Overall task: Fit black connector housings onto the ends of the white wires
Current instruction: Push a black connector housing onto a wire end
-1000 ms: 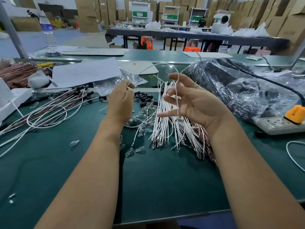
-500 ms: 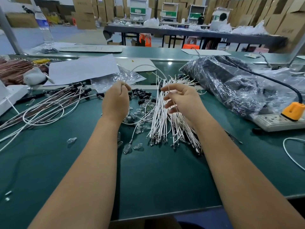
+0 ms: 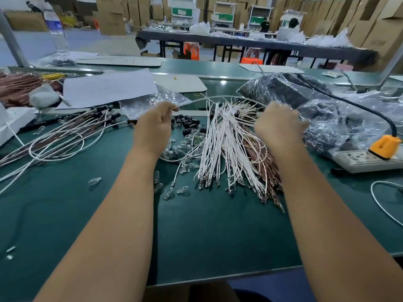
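My left hand (image 3: 156, 124) pinches one end of a single white wire (image 3: 209, 98) between thumb and fingers. The wire arcs to the right above the table and runs into my right hand (image 3: 280, 125), whose curled fingers grip its far end. Between the hands lies a fanned bundle of white wires (image 3: 220, 147) with metal terminals at their near ends. A small pile of black connector housings (image 3: 188, 125) sits just right of my left hand. Several clear glass bulbs (image 3: 182, 147) are scattered below it.
Wires with black housings fitted (image 3: 65, 136) lie in loops at the left. A clear plastic bag of dark parts (image 3: 316, 101) fills the right, with a power strip (image 3: 366, 161) and orange plug (image 3: 385, 146) beside it. A paper sheet (image 3: 104, 88) and copper wires (image 3: 17, 86) lie behind.
My right hand has moved right, away from the bundle, and its fingers have curled. The single wire now spans between both hands. The left hand has barely moved.
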Demonstrator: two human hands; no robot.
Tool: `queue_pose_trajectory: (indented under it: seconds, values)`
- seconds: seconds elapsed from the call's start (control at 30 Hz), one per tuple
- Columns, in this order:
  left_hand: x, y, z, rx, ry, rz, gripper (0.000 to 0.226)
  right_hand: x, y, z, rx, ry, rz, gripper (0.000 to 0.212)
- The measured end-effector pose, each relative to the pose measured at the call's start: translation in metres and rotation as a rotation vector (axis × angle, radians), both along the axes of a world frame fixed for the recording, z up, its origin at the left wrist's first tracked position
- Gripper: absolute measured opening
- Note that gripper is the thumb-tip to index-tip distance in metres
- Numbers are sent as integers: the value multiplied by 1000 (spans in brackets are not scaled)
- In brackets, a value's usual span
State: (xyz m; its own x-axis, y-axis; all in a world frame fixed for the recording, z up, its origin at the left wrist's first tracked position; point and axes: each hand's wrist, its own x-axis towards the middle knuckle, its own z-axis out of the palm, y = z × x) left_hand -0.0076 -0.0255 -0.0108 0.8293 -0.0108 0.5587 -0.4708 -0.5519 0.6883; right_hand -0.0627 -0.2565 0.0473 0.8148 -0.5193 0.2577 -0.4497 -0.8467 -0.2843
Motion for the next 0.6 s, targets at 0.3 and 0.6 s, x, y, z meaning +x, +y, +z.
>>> queue_pose_trajectory:
  seconds: [0.3, 0.6]
  values:
    - [-6, -16, 5, 45, 98, -76, 17, 32, 104, -16, -317, -247, 665, 31]
    - [-3, -2, 4, -229, 148, -147, 18, 47, 78, -42, -25, -398, 437, 16]
